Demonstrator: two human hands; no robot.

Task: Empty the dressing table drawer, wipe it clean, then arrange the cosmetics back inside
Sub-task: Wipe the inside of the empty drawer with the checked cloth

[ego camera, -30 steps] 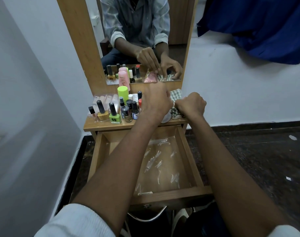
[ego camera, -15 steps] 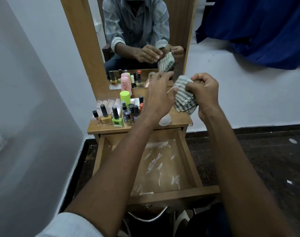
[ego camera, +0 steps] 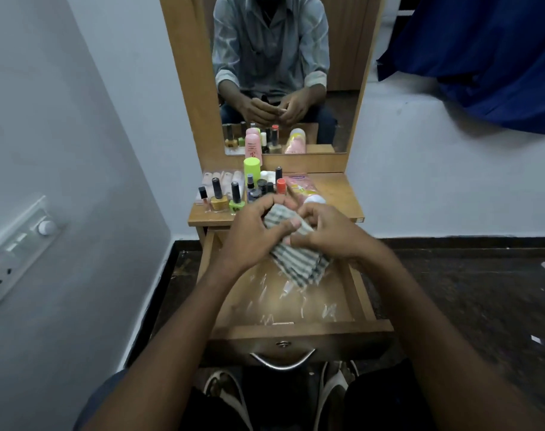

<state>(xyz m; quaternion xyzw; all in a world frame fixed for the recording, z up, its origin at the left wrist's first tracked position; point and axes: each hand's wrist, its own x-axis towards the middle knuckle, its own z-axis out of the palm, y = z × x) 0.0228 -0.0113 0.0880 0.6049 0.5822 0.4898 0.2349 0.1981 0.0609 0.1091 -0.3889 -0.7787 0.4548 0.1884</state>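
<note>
The soft, light striped cloth (ego camera: 291, 244) is bunched and gripped by both hands (ego camera: 252, 234) (ego camera: 328, 233); any part can be held.

cloth (ego camera: 299, 262) showing grey-and-white checks | drawer (ego camera: 296, 329) showing tan wood | tall cap (ego camera: 251, 167) glowing lime green | nail polish bottles (ego camera: 227, 200) showing mustard and green under black caps | lotion bottle (ego camera: 302, 188) showing pink | curtain (ego camera: 482, 57) hanging deep blue
</note>
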